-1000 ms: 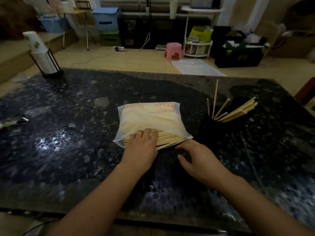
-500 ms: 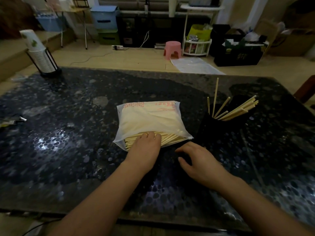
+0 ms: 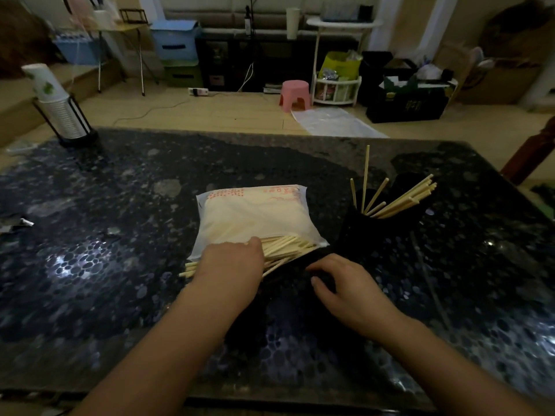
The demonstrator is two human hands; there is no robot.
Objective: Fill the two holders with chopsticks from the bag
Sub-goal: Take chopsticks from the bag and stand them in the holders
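A white plastic bag (image 3: 252, 214) of pale chopsticks lies flat mid-table, its open mouth towards me. My left hand (image 3: 231, 265) lies curled over a bundle of chopsticks (image 3: 285, 246) fanning out of that mouth; some ends poke out to the left of the hand. My right hand (image 3: 351, 286) grips a black holder (image 3: 294, 271) that seems to lie on its side just before the bag; it is hard to make out in the dark. Another black holder (image 3: 369, 232) stands right of the bag with several chopsticks (image 3: 402, 199) leaning in it.
The dark speckled stone table (image 3: 120, 205) reflects a light at the near left. A stack of paper cups in a black wire stand (image 3: 60, 112) occupies the far left corner. A small shiny object (image 3: 18, 223) lies at the left edge.
My left hand has pulled a bundle of chopsticks partly out of the bag towards me; their ends now stick out left of the hand. My right hand has barely moved.
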